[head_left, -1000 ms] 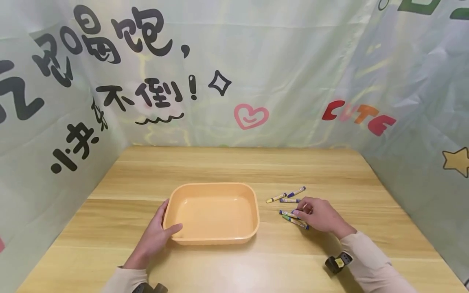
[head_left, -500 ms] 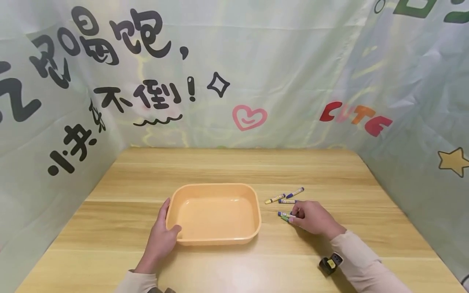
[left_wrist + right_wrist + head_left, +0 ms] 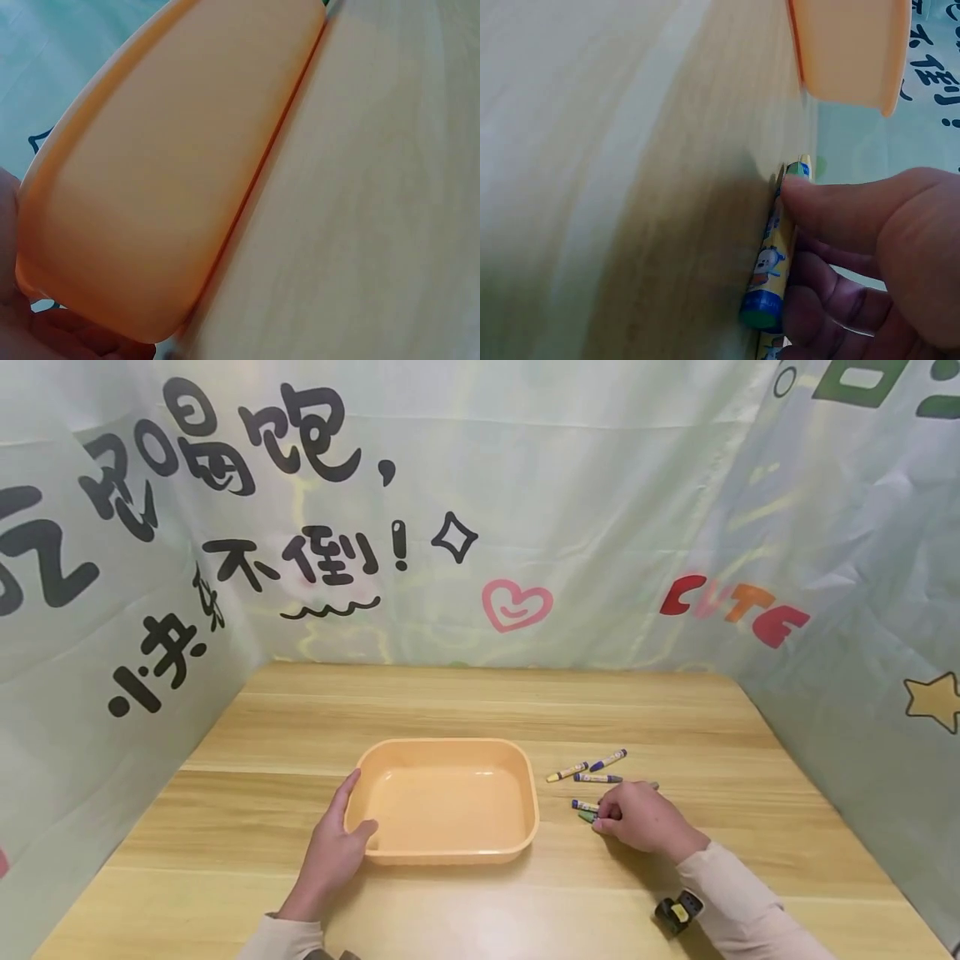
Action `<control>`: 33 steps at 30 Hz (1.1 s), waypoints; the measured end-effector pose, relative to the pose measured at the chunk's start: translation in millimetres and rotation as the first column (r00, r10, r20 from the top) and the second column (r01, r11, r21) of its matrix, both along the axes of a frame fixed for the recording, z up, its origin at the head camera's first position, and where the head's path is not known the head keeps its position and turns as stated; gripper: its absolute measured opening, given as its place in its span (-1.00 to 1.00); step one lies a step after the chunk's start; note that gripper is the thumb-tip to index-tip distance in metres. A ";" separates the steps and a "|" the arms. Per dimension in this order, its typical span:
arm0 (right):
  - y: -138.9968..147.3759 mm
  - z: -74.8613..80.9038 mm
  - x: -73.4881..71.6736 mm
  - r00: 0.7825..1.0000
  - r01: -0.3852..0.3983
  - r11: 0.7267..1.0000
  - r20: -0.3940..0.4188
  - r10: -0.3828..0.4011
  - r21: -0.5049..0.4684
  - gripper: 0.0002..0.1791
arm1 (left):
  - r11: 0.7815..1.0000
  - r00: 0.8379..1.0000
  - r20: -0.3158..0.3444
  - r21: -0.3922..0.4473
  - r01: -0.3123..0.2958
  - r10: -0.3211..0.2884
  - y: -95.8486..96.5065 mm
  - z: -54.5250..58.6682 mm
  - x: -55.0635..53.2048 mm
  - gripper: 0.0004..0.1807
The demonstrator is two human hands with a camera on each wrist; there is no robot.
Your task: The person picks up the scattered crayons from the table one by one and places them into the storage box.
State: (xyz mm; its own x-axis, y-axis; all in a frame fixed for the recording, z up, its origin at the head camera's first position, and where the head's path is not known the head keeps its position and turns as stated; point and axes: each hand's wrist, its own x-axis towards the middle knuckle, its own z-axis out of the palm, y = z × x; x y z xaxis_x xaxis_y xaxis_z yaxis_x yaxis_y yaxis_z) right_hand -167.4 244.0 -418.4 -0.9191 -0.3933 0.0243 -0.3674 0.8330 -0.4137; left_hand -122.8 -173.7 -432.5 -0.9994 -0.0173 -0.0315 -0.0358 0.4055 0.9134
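A shallow peach plastic tray stands on the wooden table, its inside bare. My left hand grips its left end, thumb over the rim and fingers along the outer wall; the left wrist view shows the tray's side close up. To the right of the tray, my right hand pinches a green crayon lying low at the tabletop, thumb near its tip. Beside it lies another crayon with a blue end, partly hidden by the fingers.
Behind the right hand lie a yellow crayon, a blue crayon and a dark grey crayon. A grey tip shows past the knuckles. Printed cloth encloses the table at the back and sides.
My right hand has shifted slightly left and down, from above the near crayons onto the green one. The left hand keeps its hold on the tray.
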 end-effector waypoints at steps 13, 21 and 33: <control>5.2 6.7 -8.3 0.982 0.012 0.972 0.186 0.033 -0.235 -0.87 | 1.000 1.000 0.030 -0.018 -0.006 0.007 -0.5 -1.2 0.5 -0.15; 7.6 3.4 -20.9 0.891 0.150 0.850 0.442 0.106 -0.506 -0.71 | 1.000 1.000 0.021 -0.002 0.008 -0.008 -1.0 -2.8 -0.2 -0.14; -12.2 17.4 -30.7 0.803 0.312 0.668 0.563 0.194 -0.675 -0.62 | 1.000 0.999 -0.019 -0.004 0.026 -0.026 -1.9 -2.6 -0.1 -0.16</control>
